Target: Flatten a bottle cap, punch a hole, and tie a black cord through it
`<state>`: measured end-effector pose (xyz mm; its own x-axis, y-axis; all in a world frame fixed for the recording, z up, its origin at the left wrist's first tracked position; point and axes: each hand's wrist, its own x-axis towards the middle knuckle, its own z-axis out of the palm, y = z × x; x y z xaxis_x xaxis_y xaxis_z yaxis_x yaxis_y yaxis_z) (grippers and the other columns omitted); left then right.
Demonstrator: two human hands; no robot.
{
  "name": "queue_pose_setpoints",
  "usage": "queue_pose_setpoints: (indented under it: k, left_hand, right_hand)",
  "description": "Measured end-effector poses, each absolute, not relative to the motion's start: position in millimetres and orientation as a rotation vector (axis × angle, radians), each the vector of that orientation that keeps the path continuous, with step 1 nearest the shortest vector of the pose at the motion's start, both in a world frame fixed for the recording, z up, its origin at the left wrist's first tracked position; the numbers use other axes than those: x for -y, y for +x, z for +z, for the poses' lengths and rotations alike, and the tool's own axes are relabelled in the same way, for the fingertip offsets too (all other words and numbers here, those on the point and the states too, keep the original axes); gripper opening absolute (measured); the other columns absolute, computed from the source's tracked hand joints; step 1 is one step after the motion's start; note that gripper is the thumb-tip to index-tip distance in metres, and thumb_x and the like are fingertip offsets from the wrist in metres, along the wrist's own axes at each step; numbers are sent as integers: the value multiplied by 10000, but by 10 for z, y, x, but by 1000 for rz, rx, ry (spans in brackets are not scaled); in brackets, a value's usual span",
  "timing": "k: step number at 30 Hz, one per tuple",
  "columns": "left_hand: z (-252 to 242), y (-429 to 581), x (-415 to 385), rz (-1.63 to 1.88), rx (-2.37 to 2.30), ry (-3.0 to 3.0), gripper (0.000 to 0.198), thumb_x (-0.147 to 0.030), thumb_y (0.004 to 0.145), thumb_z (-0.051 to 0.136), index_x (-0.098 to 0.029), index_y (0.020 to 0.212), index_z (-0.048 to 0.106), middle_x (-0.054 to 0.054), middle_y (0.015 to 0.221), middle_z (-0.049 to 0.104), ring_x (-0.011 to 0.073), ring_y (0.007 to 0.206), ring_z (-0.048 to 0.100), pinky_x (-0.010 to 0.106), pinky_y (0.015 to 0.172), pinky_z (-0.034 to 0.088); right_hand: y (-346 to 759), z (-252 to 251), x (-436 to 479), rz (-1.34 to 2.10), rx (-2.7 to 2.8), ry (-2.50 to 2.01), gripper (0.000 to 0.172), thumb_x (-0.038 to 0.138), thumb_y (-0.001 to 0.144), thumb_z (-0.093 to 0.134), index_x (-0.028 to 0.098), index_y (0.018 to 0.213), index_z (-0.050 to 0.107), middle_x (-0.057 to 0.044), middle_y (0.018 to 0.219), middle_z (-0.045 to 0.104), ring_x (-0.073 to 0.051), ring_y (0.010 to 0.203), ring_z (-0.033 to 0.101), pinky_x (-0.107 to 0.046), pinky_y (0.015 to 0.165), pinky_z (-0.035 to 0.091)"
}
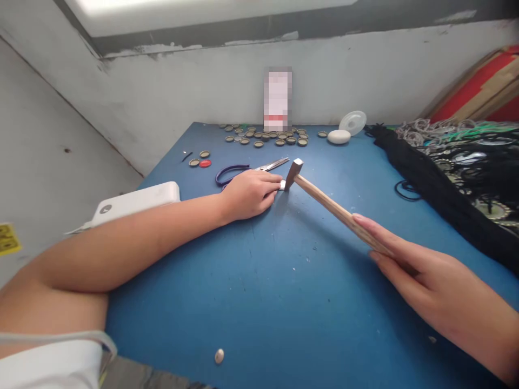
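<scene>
My right hand (421, 281) is wrapped around the wooden handle of a hammer (324, 200). The hammer's metal head is tilted, its lower end right beside a small white bottle cap (283, 185). Fingers of my left hand (255, 193) are pressed together on the table and hold this cap at its left edge; part of it is hidden. Just behind the left hand lie blue-handled scissors (233, 172), blades pointing right and partly covered by the hand.
Several bottle caps (258, 144) lie at the back, below a pixelated upright card (278, 100). A red cap (205, 163) lies left. A white power bank (138, 202) sits by my left forearm. Black cloth and cords (441, 189) fill the right side of the blue table (259, 302).
</scene>
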<state>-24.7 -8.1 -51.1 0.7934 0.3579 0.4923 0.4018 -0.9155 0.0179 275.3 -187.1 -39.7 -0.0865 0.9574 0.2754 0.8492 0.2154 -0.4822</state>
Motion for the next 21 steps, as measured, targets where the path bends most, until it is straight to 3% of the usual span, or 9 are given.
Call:
queue_pose_setpoints:
  k: [6, 10, 15, 21]
  left_hand:
    - [-462, -225, 105, -726, 684, -2926, 249, -164, 950, 534, -144, 1072, 749, 123, 1184, 771, 251, 1094, 742, 402, 980, 602]
    - [-441, -215, 127, -687, 766, -2919, 229, -163, 931, 552, -117, 1078, 722, 140, 1141, 757, 264, 1084, 722, 411, 960, 597]
    - [-470, -238, 102, -673, 660, -2888, 286, -193, 980, 505, -152, 1117, 753, 121, 1177, 776, 257, 1095, 735, 434, 986, 589]
    - [-498, -250, 71, -733, 618, -2906, 316, -182, 985, 492, -153, 1151, 758, 106, 1185, 782, 232, 1059, 754, 393, 973, 604]
  right_hand:
    - [2730, -347, 1809, 277, 2025, -1663, 523, 417, 943, 444, 275, 1391, 674, 28, 1255, 755, -256, 1055, 774, -370, 811, 669]
    - [2732, -321, 1778, 316, 1996, -1677, 531, 428, 926, 461, 257, 1373, 693, 17, 1247, 759, -268, 1064, 770, -374, 833, 664]
    - [2771, -359, 1820, 328, 1911, -1721, 501, 468, 918, 515, 368, 1381, 681, 48, 1250, 762, -279, 1046, 776, -365, 764, 681]
    - [2817, -376, 1854, 182, 1680, -1762, 494, 451, 911, 595, 426, 1401, 651, 77, 1341, 721, -253, 1124, 749, -350, 932, 635]
